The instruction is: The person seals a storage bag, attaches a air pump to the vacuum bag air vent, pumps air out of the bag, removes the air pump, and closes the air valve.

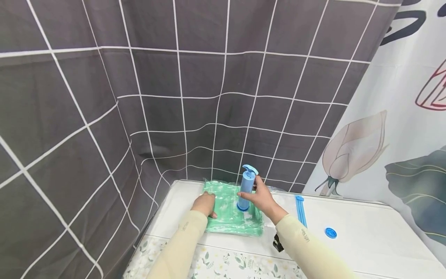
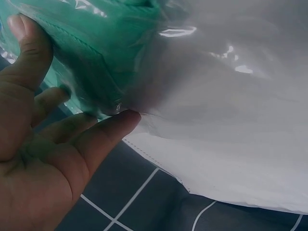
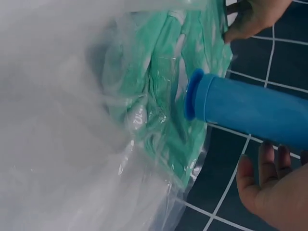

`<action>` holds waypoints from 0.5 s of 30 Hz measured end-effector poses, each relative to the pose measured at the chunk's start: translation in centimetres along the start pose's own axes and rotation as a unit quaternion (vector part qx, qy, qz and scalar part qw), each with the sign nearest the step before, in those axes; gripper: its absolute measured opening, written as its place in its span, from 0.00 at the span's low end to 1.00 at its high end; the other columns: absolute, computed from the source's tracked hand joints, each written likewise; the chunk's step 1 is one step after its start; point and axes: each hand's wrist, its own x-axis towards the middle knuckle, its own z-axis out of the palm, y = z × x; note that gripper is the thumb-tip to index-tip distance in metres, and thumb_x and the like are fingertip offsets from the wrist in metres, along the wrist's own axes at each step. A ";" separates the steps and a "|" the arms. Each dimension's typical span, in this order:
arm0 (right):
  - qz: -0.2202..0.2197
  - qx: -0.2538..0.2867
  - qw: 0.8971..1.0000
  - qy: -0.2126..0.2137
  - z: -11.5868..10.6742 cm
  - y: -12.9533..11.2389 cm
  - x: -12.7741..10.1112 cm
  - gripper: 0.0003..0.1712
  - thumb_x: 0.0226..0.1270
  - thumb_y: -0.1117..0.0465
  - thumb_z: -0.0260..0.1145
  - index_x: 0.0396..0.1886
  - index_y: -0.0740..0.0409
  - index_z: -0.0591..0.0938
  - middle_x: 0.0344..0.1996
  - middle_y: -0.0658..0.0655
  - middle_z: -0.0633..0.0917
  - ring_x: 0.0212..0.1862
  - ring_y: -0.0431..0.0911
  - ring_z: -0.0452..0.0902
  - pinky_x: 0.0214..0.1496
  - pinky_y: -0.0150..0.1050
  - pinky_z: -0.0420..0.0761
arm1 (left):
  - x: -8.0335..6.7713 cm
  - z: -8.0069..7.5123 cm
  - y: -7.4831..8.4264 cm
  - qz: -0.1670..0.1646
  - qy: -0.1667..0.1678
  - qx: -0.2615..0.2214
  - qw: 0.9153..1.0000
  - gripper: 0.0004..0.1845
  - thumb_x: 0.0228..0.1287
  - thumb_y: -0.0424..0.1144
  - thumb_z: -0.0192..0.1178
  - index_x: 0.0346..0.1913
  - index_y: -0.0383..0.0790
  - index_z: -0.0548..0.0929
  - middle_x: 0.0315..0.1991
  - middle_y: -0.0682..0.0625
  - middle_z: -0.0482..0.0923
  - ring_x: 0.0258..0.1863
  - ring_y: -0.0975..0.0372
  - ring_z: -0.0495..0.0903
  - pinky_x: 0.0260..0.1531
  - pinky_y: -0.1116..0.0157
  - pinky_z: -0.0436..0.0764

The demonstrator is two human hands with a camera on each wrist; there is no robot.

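From the head view we stand the blue pump [image 1: 246,186] upright on the green bag [image 1: 230,211] at the table's [image 1: 366,228] far left, our right hand [image 1: 262,198] curled round it, our left hand [image 1: 205,204] lying flat on the bag.

The left wrist view shows the fingers [image 2: 103,132] spread against the plastic.

In the right wrist view the pump's collar meets the bag. We judge pumping is the step in hand; next we need a firm seal.

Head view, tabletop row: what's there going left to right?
Left hand → blue pump standing on the green-filled bag → right hand → blue zip strip → blue round valve.
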 end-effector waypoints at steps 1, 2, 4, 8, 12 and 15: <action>-0.001 -0.007 1.000 0.008 0.1 0.0 0.0 0.51 0.72 0.54 0.83 0.85 0.63 0.65 0.74 0.73 0.81 0.74 0.70 0.81 0.73 0.66 0.88 | -0.1 -0.2 0.1 -0.002 -0.002 -0.002 1.000 0.55 0.36 0.52 0.82 0.74 0.32 0.83 0.75 0.29 0.81 0.82 0.36 0.76 0.83 0.39 0.77; -0.001 -0.010 1.000 0.014 0.1 0.0 -0.1 0.50 0.73 0.54 0.83 0.83 0.64 0.66 0.72 0.72 0.82 0.71 0.68 0.83 0.70 0.64 0.90 | -0.2 -0.3 0.2 -0.003 -0.004 -0.003 1.000 0.55 0.36 0.52 0.82 0.74 0.32 0.84 0.76 0.29 0.81 0.82 0.36 0.76 0.84 0.39 0.77; -0.002 -0.012 1.000 0.021 0.2 0.0 -0.1 0.48 0.73 0.55 0.83 0.81 0.66 0.68 0.68 0.72 0.83 0.68 0.66 0.84 0.67 0.62 0.91 | -0.2 -0.4 0.4 -0.009 -0.010 -0.005 1.000 0.55 0.36 0.52 0.83 0.74 0.32 0.83 0.76 0.29 0.81 0.83 0.36 0.75 0.84 0.39 0.76; -0.005 0.010 1.000 0.010 0.1 0.4 -0.2 0.45 0.76 0.58 0.79 0.82 0.68 0.67 0.68 0.72 0.83 0.69 0.67 0.83 0.71 0.63 0.89 | 0.0 -0.2 0.3 -0.013 -0.016 0.007 1.000 0.57 0.36 0.54 0.82 0.76 0.33 0.82 0.77 0.29 0.80 0.83 0.36 0.75 0.85 0.40 0.76; -0.019 0.062 0.998 -0.020 0.0 0.8 -0.3 0.43 0.79 0.65 0.71 0.85 0.68 0.62 0.77 0.77 0.78 0.81 0.73 0.75 0.84 0.71 0.78 | 0.5 0.3 0.0 -0.007 -0.008 0.024 1.000 0.57 0.36 0.55 0.82 0.75 0.33 0.83 0.76 0.29 0.81 0.81 0.36 0.77 0.82 0.39 0.78; -0.023 0.063 0.997 -0.027 0.3 0.9 -0.4 0.48 0.77 0.64 0.72 0.88 0.67 0.58 0.82 0.77 0.73 0.85 0.75 0.68 0.88 0.73 0.72 | 0.6 0.5 -0.2 -0.005 -0.003 0.023 1.000 0.55 0.36 0.55 0.82 0.73 0.32 0.84 0.75 0.28 0.81 0.80 0.34 0.79 0.80 0.38 0.80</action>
